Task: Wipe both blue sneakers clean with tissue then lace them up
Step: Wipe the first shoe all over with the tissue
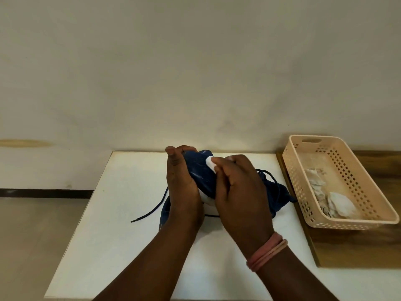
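Observation:
My left hand [182, 183] grips a blue sneaker [200, 172] and holds it above the white table [121, 192], toe pointing away from me. My right hand [240, 192] pinches a white tissue [210, 162] and presses it against the sneaker's upper. A second blue sneaker [278, 195] lies on the table behind my right hand, mostly hidden. A dark blue lace [152, 210] trails over the table to the left.
A beige perforated basket [368, 192] with crumpled used tissues [338, 203] stands on a wooden surface [358, 246] to the right of the table. A pale wall rises just behind the table's far edge.

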